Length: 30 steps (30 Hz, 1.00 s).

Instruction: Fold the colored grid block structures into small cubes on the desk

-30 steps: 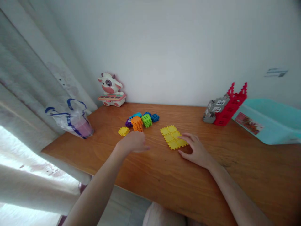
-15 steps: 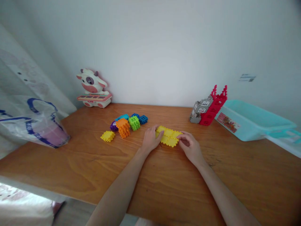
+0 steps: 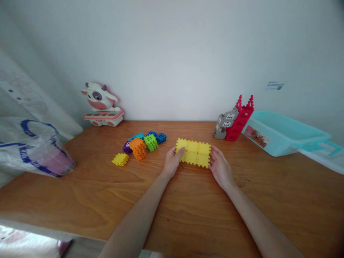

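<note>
A flat yellow panel of interlocking square building tiles (image 3: 192, 152) is raised and tilted toward me above the table. On its left edge my left hand (image 3: 172, 162) is closed, thumb across the front face and the other fingers mostly hidden behind. My right hand (image 3: 220, 167) holds the opposite edge; its fingertips are partly behind the panel and the thumb is hard to make out. Left of my hands lie a small stack of yellow tiles (image 3: 120, 159), a stack of orange tiles (image 3: 138, 149) and a green stack (image 3: 151, 142).
Blue tiles (image 3: 161, 138) and purple tiles (image 3: 127, 147) lie in the same group. A red and grey tile building (image 3: 234, 123) stands back right, beside a turquoise bin (image 3: 285, 138). A toy cow keyboard (image 3: 103, 114) and a clear plastic bag (image 3: 40, 154) are on the left.
The yellow panel has turned up to show its full face to me. My right hand's fingers have shifted from its corner to along its right edge. The camera view has shifted slightly.
</note>
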Each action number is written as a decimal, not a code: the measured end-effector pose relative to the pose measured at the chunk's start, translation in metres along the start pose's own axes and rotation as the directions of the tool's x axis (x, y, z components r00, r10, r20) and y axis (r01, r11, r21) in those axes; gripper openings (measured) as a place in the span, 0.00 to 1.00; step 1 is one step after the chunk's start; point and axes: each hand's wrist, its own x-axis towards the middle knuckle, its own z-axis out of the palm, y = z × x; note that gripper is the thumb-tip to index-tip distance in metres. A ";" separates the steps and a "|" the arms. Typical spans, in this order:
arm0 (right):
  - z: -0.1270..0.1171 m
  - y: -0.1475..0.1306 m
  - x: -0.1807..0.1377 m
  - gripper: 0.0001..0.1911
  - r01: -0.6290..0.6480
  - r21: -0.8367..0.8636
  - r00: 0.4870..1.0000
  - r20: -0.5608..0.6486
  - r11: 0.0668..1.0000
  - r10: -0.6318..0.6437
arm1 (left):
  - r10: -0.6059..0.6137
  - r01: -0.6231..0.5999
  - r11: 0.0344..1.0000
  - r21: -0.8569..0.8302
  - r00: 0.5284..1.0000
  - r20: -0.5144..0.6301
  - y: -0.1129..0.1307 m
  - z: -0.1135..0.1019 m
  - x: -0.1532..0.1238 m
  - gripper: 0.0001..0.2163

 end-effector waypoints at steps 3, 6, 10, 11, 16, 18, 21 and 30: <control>0.005 -0.001 -0.004 0.22 -0.042 -0.084 0.995 0.092 0.996 0.050 | -0.012 0.012 0.998 0.068 1.000 0.006 0.002 0.006 -0.005 0.22; 0.006 0.000 -0.009 0.25 -0.012 -0.287 0.999 0.046 0.958 0.026 | 0.039 -0.030 0.946 0.323 0.999 -0.022 0.005 0.010 -0.009 0.23; 0.004 0.002 -0.010 0.29 0.067 -0.545 0.983 -0.110 0.836 -0.150 | 0.203 -0.135 0.792 0.596 0.978 -0.049 0.007 0.014 -0.012 0.24; 0.004 0.002 -0.010 0.29 0.090 -0.599 0.973 -0.117 0.796 -0.198 | 0.224 -0.146 0.767 0.625 0.973 -0.048 0.007 0.015 -0.013 0.24; 0.001 0.004 -0.006 0.30 0.114 -0.686 0.960 -0.108 0.718 -0.257 | 0.244 -0.146 0.734 0.663 0.968 -0.057 0.005 0.015 -0.012 0.25; 0.000 0.004 -0.005 0.29 0.111 -0.702 0.956 -0.117 0.703 -0.267 | 0.244 -0.149 0.750 0.645 0.968 -0.061 0.005 0.014 -0.011 0.25; -0.001 0.006 -0.004 0.29 0.115 -0.708 0.955 -0.115 0.697 -0.274 | 0.231 -0.150 0.773 0.616 0.972 -0.053 0.004 0.011 -0.010 0.25; -0.012 0.000 0.008 0.30 0.116 -0.697 0.944 -0.144 0.707 -0.297 | 0.342 -0.191 0.749 0.634 0.931 -0.124 0.008 0.002 -0.007 0.22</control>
